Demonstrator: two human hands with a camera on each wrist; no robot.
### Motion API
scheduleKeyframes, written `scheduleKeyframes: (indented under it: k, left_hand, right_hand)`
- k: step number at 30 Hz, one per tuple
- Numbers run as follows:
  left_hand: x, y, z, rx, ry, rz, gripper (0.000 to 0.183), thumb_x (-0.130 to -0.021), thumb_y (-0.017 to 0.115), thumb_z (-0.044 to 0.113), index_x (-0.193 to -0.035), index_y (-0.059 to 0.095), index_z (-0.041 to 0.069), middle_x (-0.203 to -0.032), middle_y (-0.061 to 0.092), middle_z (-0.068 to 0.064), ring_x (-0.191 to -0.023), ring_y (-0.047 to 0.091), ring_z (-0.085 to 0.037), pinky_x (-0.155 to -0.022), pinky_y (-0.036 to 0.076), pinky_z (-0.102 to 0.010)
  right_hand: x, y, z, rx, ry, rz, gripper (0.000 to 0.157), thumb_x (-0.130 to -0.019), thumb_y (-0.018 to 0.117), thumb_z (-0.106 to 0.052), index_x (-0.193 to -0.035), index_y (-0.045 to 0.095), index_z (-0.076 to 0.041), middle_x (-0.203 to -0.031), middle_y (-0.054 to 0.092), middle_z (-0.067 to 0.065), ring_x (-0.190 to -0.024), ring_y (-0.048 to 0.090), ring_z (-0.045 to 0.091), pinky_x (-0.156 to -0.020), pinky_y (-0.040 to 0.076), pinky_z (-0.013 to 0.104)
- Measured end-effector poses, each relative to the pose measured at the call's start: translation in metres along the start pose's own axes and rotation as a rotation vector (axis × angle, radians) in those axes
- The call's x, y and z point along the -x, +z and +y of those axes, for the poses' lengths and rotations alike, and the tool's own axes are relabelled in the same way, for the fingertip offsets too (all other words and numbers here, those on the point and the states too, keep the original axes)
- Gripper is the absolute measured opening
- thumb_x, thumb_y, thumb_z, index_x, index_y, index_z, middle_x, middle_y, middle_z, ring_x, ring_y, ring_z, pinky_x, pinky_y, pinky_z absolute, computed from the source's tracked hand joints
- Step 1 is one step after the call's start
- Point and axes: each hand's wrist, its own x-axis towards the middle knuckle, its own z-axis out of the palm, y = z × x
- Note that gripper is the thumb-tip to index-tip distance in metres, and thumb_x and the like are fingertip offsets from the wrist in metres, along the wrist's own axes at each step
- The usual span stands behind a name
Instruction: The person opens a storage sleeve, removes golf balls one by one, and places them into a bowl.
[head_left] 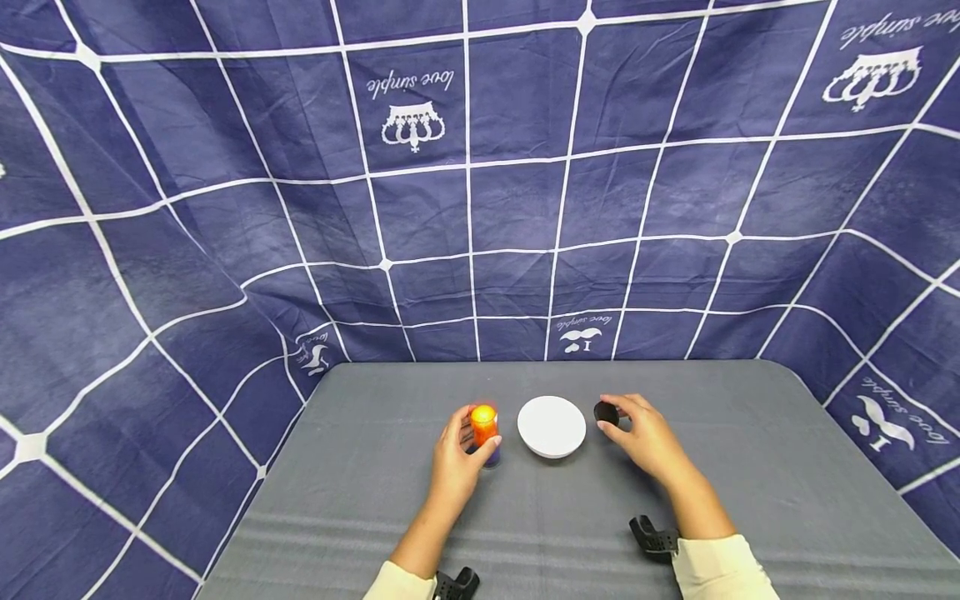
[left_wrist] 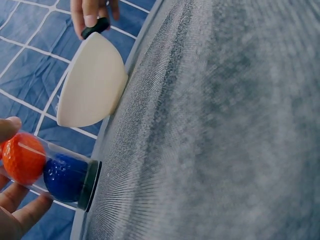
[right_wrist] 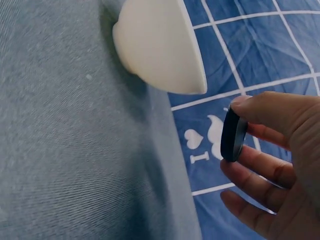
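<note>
At the lower centre of the head view, 1 clear tube (head_left: 484, 427) is held upright by the left hand (head_left: 453, 462), its thumb and fingers curled round the sides. From the left wrist camera, 1 orange ball (left_wrist: 23, 160) and 1 blue ball (left_wrist: 65, 178) can be seen inside, the blue ball next to a dark base (left_wrist: 91, 186). Just right of the tube, 1 white bowl (head_left: 551, 423) is set upright on a grey table (head_left: 555, 517). Right of the bowl, 1 black disc (head_left: 606, 413) is pinched between thumb and fingers by the right hand (head_left: 647, 437), and is shown off the table in the right wrist view. At the bottom edge, cream sleeves (head_left: 722, 567) are worn. Across the upper frame, blue cloth (head_left: 517, 212) is crossed by white lines.
</note>
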Motion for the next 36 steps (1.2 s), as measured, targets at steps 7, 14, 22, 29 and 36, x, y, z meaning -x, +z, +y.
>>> scheduleKeyframes:
  k: [7, 14, 22, 29, 36]
  left_hand:
    - [-0.003, 0.0, 0.0, 0.013, -0.021, -0.017, 0.062, -0.078, 0.086, 0.009, -0.132, 0.058, 0.003, -0.119, 0.068, -0.019, -0.108, 0.07, -0.033, -0.091, 0.059, -0.042]
    - [-0.005, -0.001, 0.0, 0.026, -0.061, -0.027, 0.061, -0.078, 0.086, 0.011, -0.132, 0.058, 0.003, -0.119, 0.068, -0.019, -0.108, 0.07, -0.033, -0.092, 0.058, -0.043]
    - [-0.006, -0.003, 0.001, 0.046, -0.092, -0.049, 0.062, -0.078, 0.086, 0.01, -0.133, 0.057, 0.003, -0.122, 0.067, -0.019, -0.111, 0.069, -0.033, -0.094, 0.058, -0.044]
    - [-0.004, -0.002, -0.002, 0.025, -0.082, -0.04, 0.063, -0.078, 0.086, 0.01, -0.133, 0.057, 0.001, -0.121, 0.068, -0.021, -0.109, 0.069, -0.034, -0.093, 0.058, -0.045]
    - [-0.003, -0.001, -0.003, 0.033, -0.09, -0.049, 0.064, -0.077, 0.086, 0.008, -0.134, 0.057, 0.002, -0.121, 0.067, -0.021, -0.11, 0.069, -0.034, -0.094, 0.057, -0.046]
  right_hand:
    - [0.001, 0.007, 0.013, 0.03, 0.028, -0.048, 0.043, -0.086, 0.077, -0.015, -0.125, 0.068, 0.001, -0.113, 0.069, 0.019, -0.099, 0.068, 0.035, -0.087, 0.053, 0.053]
    - [0.001, 0.015, 0.024, 0.044, 0.059, -0.11, 0.041, -0.085, 0.078, -0.015, -0.12, 0.069, 0.004, -0.114, 0.07, 0.02, -0.1, 0.067, 0.033, -0.09, 0.052, 0.052]
    - [0.004, 0.019, 0.027, 0.06, 0.081, -0.158, 0.039, -0.081, 0.08, -0.015, -0.116, 0.071, 0.001, -0.114, 0.069, 0.02, -0.1, 0.066, 0.033, -0.09, 0.051, 0.052]
    - [0.006, 0.02, 0.027, 0.065, 0.114, -0.175, 0.039, -0.08, 0.081, -0.015, -0.116, 0.071, -0.002, -0.112, 0.067, 0.017, -0.099, 0.063, 0.03, -0.089, 0.05, 0.05]
    - [0.009, 0.022, 0.028, 0.065, 0.129, -0.175, 0.04, -0.079, 0.082, -0.016, -0.116, 0.071, -0.003, -0.109, 0.066, 0.015, -0.098, 0.062, 0.029, -0.087, 0.049, 0.048]
